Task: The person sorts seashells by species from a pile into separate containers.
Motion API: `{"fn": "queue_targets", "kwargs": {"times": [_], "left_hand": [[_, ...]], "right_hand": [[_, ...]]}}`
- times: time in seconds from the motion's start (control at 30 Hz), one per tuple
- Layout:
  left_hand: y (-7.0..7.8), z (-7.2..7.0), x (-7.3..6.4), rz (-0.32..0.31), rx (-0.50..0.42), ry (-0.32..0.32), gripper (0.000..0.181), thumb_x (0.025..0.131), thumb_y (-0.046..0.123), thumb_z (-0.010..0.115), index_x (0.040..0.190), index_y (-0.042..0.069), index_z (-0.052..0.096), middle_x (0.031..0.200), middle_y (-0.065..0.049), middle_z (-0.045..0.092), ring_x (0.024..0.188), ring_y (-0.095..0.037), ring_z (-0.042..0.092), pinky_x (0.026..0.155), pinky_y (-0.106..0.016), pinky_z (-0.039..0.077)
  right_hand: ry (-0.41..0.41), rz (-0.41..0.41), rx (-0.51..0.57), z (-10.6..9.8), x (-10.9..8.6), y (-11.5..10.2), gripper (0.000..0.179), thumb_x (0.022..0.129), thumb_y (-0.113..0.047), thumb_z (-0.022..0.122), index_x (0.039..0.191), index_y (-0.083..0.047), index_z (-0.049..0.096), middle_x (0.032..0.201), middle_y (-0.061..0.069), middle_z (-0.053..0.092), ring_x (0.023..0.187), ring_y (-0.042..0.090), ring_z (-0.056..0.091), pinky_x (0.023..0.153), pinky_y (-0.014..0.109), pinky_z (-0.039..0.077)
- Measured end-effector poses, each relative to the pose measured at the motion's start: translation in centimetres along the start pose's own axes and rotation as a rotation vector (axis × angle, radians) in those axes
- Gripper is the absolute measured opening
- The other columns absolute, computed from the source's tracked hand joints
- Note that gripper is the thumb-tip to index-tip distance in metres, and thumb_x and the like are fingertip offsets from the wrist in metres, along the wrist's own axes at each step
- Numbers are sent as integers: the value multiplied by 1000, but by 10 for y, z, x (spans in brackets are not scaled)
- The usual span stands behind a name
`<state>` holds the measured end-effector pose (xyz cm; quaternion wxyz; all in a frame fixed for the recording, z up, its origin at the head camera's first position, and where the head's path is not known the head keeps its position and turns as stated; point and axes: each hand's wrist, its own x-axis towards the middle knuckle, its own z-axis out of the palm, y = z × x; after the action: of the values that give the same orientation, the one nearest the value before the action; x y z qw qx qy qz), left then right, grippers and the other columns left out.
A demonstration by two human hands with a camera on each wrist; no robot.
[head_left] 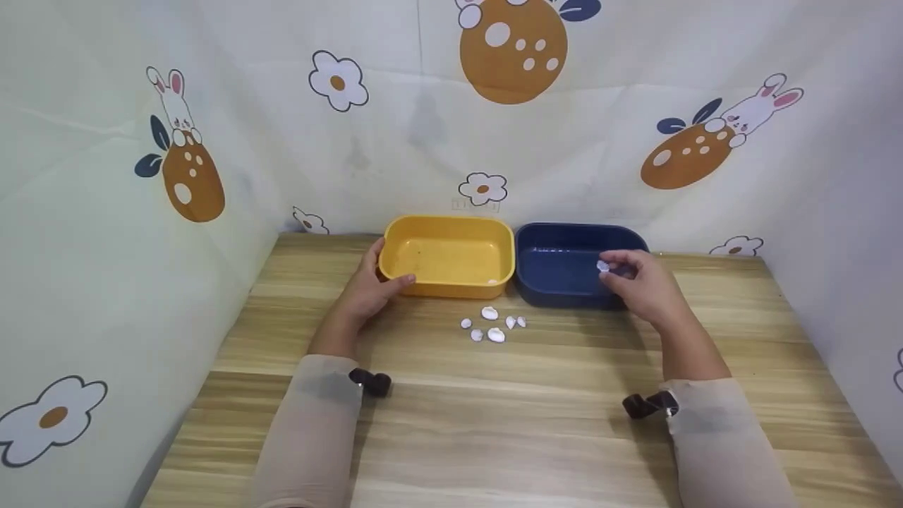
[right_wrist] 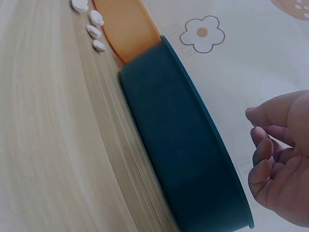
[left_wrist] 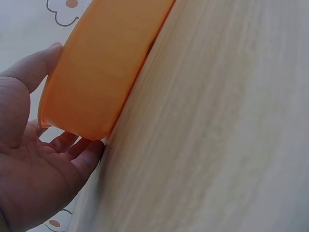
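Observation:
My left hand (head_left: pixel 367 286) holds the left end of a yellow plastic bin (head_left: pixel 451 290), thumb over the front rim and fingers round the end wall. In the left wrist view the thumb (left_wrist: pixel 41 65) lies against the bin's rim and the fingertips reach its lower edge. My right hand (head_left: pixel 645 286) pinches a small white seashell (head_left: pixel 603 266) between thumb and fingers, above the right part of a dark blue bin (head_left: pixel 564 299). The right wrist view shows the pinching fingers beyond that bin's rim, with the shell mostly hidden.
Several white seashells (head_left: pixel 496 335) lie on the wooden table (head_left: pixel 494 423) in front of the bins. One small white piece (head_left: pixel 492 282) is inside the yellow bin. The bins stand side by side against a patterned cloth wall (head_left: pixel 409 155); cloth also hangs left and right.

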<state>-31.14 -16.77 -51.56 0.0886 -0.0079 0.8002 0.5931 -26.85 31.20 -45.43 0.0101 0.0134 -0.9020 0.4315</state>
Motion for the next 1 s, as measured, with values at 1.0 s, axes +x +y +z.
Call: {"fn": "queue_targets", "kwargs": {"times": [1.0], "left_hand": [[1, -1, 0, -3, 15, -4, 117, 89, 43, 87, 173, 25, 8, 180, -7, 20, 165, -26, 27, 138, -42, 21]], "right_hand": [[-150, -114, 27, 56, -18, -33, 32, 97, -17, 79, 126, -8, 76, 105, 8, 73, 88, 16, 63, 72, 18, 53]]}}
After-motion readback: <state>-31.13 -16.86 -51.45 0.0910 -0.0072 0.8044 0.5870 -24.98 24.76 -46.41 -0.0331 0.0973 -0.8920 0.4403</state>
